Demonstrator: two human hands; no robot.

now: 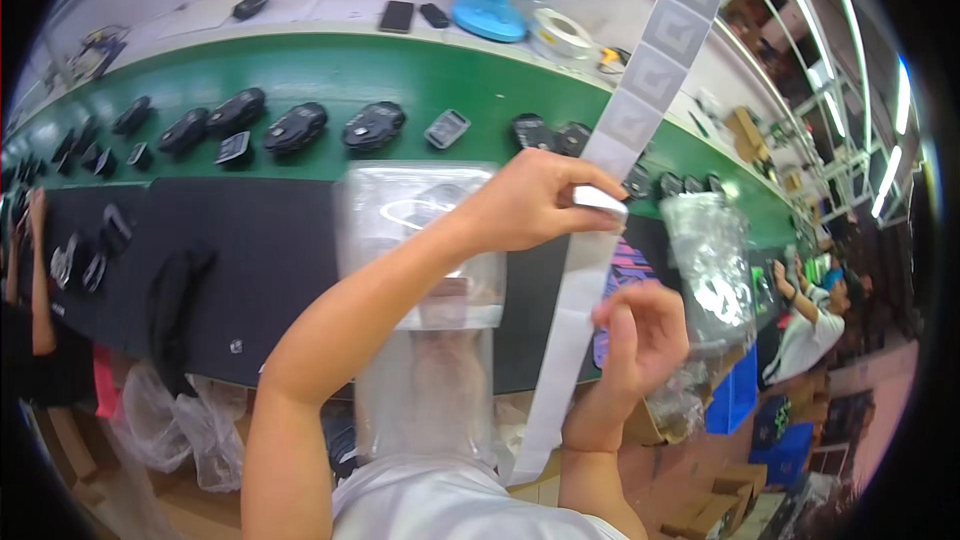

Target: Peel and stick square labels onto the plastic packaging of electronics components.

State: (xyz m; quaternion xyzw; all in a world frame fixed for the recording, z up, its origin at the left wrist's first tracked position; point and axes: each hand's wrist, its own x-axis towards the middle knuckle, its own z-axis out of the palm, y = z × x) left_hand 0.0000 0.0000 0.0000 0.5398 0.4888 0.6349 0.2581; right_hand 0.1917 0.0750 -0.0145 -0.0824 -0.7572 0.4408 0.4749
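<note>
A worker's left hand [535,202], forearm raised across the chest, pinches one long label strip [640,90] that runs diagonally from upper right to lower left. The right hand [640,335], fingers curled, grips the strip's lower stretch. One clear plastic bag [420,240] lies beneath; five black computer mice [295,127] line the green conveyor belt [330,70] beyond

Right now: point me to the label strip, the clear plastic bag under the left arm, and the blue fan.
label strip [640,90], head view, on a square label mid-strip above the left hand.
clear plastic bag [400,205], head view, on its upper part.
blue fan [490,15], head view, on its round base.
</note>
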